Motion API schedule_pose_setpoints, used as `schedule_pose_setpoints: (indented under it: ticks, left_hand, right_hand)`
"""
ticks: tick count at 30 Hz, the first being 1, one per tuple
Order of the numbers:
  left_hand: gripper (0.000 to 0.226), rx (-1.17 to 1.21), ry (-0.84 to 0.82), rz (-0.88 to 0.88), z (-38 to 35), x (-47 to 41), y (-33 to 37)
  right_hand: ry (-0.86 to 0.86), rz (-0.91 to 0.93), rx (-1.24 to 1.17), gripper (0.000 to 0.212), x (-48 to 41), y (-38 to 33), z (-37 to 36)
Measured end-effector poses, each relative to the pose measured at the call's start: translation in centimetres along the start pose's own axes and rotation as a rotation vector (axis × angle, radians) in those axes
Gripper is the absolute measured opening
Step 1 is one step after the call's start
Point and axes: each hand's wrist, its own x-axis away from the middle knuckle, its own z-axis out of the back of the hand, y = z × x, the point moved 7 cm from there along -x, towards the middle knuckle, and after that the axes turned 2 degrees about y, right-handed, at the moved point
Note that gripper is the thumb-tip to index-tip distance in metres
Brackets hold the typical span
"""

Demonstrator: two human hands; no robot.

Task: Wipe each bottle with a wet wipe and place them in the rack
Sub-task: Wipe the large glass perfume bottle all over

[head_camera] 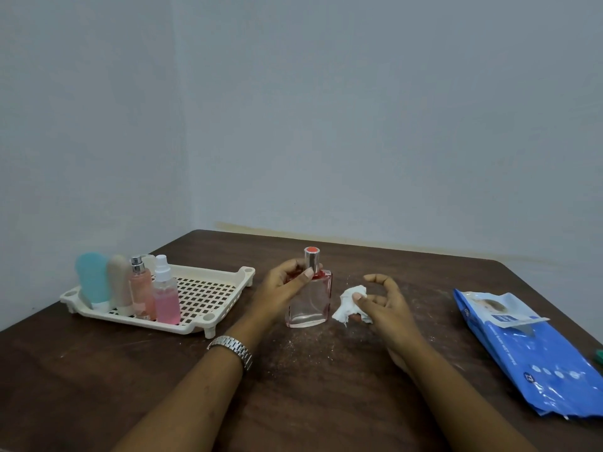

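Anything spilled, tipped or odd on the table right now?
Whitish specks are scattered over the table around the perfume bottle, like dust or wipe residue. The wipe pack's flap lies peeled open. The bottles in the rack stand upright.

Both arms are bare, with no sleeves. The left wrist wears a shiny silver watch (232, 349) with a chain-link band.

Clear square perfume bottle (310, 305) with a silver cap, upright mid-desk in the left hand (287, 288). Crumpled white wet wipe (349, 305) just beside it, pinched by the right hand (381, 308). Cream perforated rack (208, 316) near the desk's left edge holds two tubes (93, 278) and two pink spray bottles (166, 298), all upright.
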Motion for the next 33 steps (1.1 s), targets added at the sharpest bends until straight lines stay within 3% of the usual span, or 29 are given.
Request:
schedule_pose_setpoints:
  ticks: [5,14,23,33]
  left_hand:
    - [0.017,-0.079,-0.018,-0.002,0.1,-0.4,0.8]
    - [0.022,-0.203,0.13,-0.04,0.4,-0.7,2.6]
    - [0.041,-0.274,0.072,-0.045,0.1,0.6,0.7]
    - [0.04,-0.09,0.039,-0.172,-0.7,0.9,1.1]
  right_hand:
    - [-0.007,0.036,0.084,0.029,0.0,0.0,0.0]
    - [-0.036,0.113,0.178,0.025,-0.1,0.0,-0.4]
    - [0.101,0.463,0.212,0.02,1.2,-3.3,-1.9]
    - [0.126,0.607,0.156,0.03,1.2,-4.7,-5.4]
